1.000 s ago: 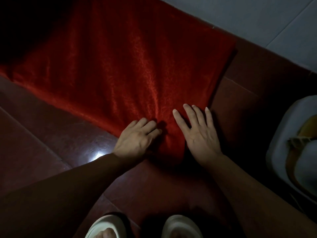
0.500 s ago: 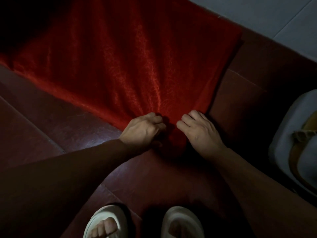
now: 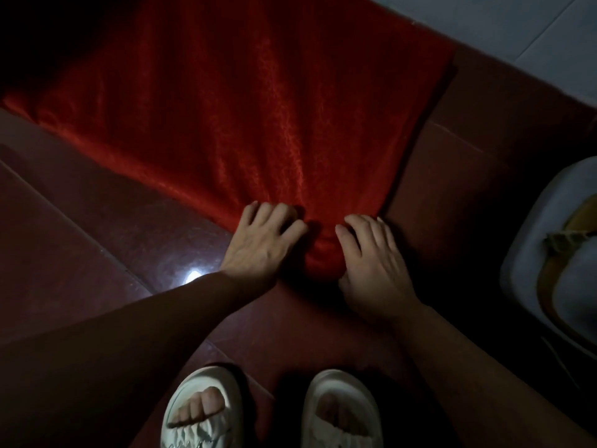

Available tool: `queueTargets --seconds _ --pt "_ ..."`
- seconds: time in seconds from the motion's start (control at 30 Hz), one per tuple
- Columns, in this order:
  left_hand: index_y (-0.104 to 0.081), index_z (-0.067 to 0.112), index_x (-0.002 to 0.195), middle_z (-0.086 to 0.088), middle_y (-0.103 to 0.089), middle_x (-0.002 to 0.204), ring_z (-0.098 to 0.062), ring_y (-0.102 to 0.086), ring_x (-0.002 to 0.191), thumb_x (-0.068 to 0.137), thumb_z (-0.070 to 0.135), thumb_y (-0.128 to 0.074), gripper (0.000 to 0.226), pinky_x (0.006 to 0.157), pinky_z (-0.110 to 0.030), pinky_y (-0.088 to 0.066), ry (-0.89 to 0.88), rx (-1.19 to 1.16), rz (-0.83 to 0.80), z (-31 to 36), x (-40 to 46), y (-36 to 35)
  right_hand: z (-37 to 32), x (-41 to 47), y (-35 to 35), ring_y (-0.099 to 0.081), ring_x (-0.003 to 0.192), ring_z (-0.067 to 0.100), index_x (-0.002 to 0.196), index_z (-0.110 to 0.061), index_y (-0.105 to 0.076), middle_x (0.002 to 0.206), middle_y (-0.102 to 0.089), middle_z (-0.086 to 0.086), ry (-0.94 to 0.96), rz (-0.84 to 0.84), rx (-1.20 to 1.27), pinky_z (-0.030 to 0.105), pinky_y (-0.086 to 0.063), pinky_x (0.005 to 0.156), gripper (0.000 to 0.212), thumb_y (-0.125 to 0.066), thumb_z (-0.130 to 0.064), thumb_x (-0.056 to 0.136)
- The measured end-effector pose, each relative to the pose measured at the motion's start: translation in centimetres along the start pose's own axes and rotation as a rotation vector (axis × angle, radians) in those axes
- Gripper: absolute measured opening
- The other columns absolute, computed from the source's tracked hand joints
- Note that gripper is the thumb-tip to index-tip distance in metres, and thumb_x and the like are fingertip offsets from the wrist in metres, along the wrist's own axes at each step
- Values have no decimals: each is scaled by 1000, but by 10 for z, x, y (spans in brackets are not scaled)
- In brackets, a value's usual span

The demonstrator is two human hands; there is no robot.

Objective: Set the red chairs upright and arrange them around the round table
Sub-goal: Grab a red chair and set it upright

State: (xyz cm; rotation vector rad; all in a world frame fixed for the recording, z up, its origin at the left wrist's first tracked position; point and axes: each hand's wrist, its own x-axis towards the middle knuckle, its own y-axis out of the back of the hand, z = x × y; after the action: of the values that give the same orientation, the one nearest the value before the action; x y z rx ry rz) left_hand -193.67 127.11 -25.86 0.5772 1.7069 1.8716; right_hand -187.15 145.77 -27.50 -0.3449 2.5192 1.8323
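On red cloth (gathered): both hands.

Left hand and right hand reach down, fingers curled.

Cloth: red fabric spread on dark red floor tiles
Left hand: fingers curled on bunched corner
Right hand: likewise
Feet: white sandals
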Motion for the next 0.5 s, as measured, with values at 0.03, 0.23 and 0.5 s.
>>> queueTargets --seconds 0.03,0.23,0.5 --pt "-63 17 117 -12 -59 114 -33 -56 98 80 18 -66 37 91 -56 -40 47 32 -15 -3 -1 0 -1 -5 -3 -41 131 42 131 4 -51 137 -46 26 -2 -31 10 58 -30 109 71 -69 -17 66" --pt "-18 20 151 -10 -20 158 -27 -27 141 84 21 -43 71 109 -60 -20 107 228 -163 -20 -9 -7 -23 2 -18 -14 144 38 151 -10 -24 156 -13 24 -93 -70 -11 60 -17 111 99 -76 -33 70" --pt "-57 9 129 -22 -54 132 -39 -56 114 78 20 -72 55 89 -60 -42 -11 216 70 -28 3 -16 -28 17 -31 -24 139 48 146 -6 -24 149 -26 32 -110 82 33 54 -44 98 94 -79 -35 76"
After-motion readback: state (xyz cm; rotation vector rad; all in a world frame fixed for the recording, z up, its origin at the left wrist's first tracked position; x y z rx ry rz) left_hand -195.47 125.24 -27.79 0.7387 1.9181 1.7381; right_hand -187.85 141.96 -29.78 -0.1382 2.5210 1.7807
